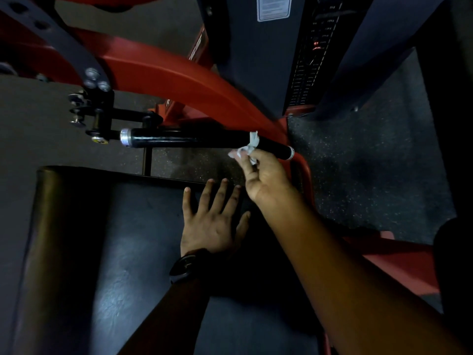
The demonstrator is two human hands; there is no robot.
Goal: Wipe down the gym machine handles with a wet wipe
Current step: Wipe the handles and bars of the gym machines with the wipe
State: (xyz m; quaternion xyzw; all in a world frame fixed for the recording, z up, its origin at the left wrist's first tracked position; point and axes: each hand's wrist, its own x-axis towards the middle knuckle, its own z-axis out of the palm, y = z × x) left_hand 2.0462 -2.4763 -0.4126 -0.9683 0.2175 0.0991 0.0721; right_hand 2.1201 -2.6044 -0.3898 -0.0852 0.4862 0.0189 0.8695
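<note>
While your left hand (212, 221) lies flat with fingers spread on the black seat pad (128, 226) at lower centre, your right hand (266, 178) pinches the white wet wipe (247, 149), looped round the black handle (192, 139) near its right end at mid-frame. Dim, speckled rubber floor (371, 162) fills the right, and the red frame (179, 80) and weight stack (312, 55) stand above.
</note>
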